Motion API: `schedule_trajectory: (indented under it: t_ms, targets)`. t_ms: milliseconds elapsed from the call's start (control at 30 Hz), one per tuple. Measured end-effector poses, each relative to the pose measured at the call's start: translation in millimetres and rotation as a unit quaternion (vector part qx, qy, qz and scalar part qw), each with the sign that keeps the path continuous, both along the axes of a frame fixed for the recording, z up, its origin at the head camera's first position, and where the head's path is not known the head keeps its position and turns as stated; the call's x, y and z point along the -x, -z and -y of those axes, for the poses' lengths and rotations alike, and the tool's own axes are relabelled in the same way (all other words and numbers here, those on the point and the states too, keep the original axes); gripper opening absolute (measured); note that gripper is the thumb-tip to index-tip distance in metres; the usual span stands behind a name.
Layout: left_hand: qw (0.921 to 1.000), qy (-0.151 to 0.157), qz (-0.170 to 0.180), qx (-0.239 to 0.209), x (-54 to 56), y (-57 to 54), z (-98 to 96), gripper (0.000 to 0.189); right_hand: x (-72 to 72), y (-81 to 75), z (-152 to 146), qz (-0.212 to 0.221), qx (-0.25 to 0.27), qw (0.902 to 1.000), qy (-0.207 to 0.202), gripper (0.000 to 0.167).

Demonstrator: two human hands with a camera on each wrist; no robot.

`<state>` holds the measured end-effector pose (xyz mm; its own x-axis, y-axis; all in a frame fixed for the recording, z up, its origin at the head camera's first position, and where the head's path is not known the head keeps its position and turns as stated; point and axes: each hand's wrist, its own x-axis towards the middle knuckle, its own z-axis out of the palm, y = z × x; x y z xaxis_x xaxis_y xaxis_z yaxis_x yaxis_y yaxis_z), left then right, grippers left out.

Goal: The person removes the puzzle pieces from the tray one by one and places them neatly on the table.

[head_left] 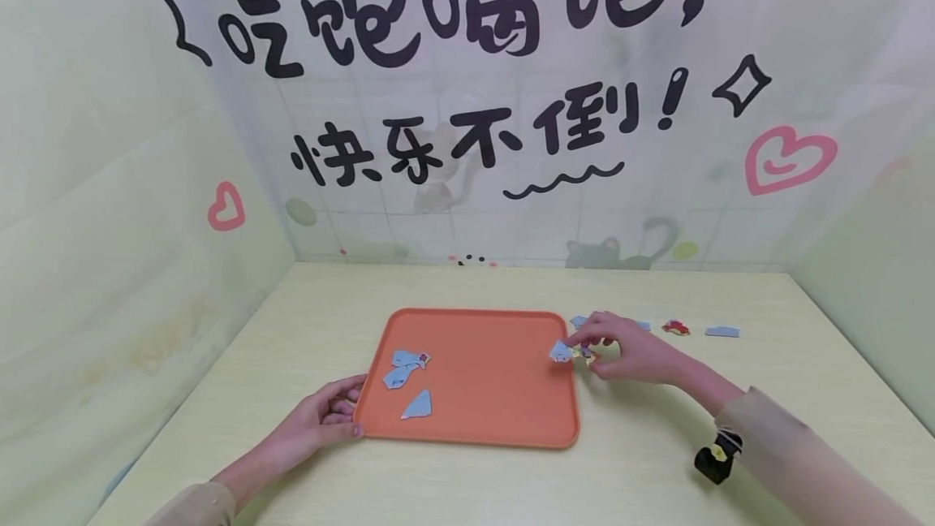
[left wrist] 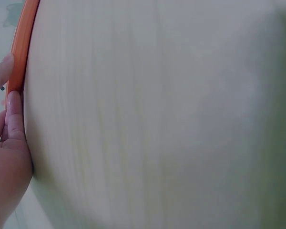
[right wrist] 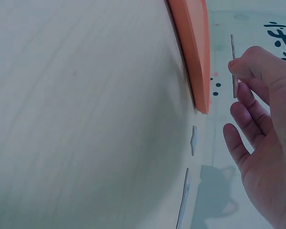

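An orange tray (head_left: 482,380) lies on the table. My left hand (head_left: 321,416) grips its near left corner, thumb over the rim and fingers against the outer side; the left wrist view shows the tray rim (left wrist: 22,47) between them. Over the tray's right edge, my right hand (head_left: 631,350) pinches a flat, light blue and patterned jigsaw-like piece (head_left: 561,352). That piece appears edge-on in the right wrist view, above the tray rim (right wrist: 193,52). On the tray's left part lie a cluster of light blue pieces (head_left: 398,377) and a triangular blue piece (head_left: 418,405).
Beyond the tray's right side lie a red patterned piece (head_left: 675,328), a light blue strip (head_left: 722,332) and more blue pieces, partly hidden by my right hand. A printed curtain (head_left: 482,226) with writing closes off the table's back. A black strapped device (head_left: 716,461) sits at my right wrist.
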<state>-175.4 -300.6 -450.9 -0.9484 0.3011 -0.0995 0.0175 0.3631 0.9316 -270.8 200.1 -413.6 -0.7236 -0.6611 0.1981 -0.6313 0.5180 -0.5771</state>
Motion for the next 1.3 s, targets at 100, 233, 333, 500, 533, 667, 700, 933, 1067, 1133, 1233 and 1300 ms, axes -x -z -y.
schedule_trajectory:
  t_ms: [100,233,333,500,533,667,700,933,1067,1133,1233,1300]
  targets:
    - [1.0,-0.003,0.004,0.001,0.0,-0.7,-0.1,0.084,-0.6,3.4,-10,-0.005,-0.002,1.0,0.007,0.043]
    - [1.0,-0.002,0.005,0.002,-0.3,-0.8,-0.1,0.083,-1.5,8.9,-21,-0.003,-0.004,0.9999,0.016,0.042]
    - [1.0,0.002,0.004,0.0,-1.0,-0.4,0.2,0.082,-2.8,12.2,-27,0.005,-0.005,0.9997,0.022,0.041]
    - [1.0,0.006,0.004,-0.004,-1.9,-0.3,0.5,0.08,-6.0,15.1,-33,0.014,-0.004,0.9996,0.026,0.04]
    - [1.0,0.006,0.004,-0.004,-1.9,-0.2,0.6,0.081,-6.5,15.7,-34,0.015,-0.005,0.9996,0.025,0.04]
    - [1.0,0.002,0.004,0.001,-1.7,0.0,0.4,0.081,-7.3,18.1,-36,0.02,-0.013,0.9995,0.021,0.042]
    - [1.0,-0.001,0.008,0.0,-1.6,0.2,0.2,0.081,-7.2,18.8,-37,0.022,-0.014,0.9995,0.02,0.042]
    - [1.0,0.005,0.004,0.001,-1.2,0.9,0.7,0.081,-9.0,20.7,-40,0.043,-0.01,0.999,-0.004,0.037]
    - [1.0,0.002,0.004,0.001,-1.2,0.0,0.2,0.082,-9.3,22.2,-39,0.051,-0.016,0.9984,-0.019,0.034]
    - [1.0,-0.001,0.004,0.003,-1.1,-0.6,-0.1,0.082,-8.3,23.7,-39,0.055,-0.023,0.998,-0.021,0.033]
    - [1.0,-0.003,0.005,0.003,-0.7,-0.9,-0.1,0.082,-5.4,26.9,-40,0.055,-0.027,0.9977,-0.028,0.033]
    - [1.0,-0.004,0.006,0.001,-0.4,-0.8,0.1,0.082,-4.0,28.4,-41,0.055,-0.028,0.9976,-0.033,0.033]
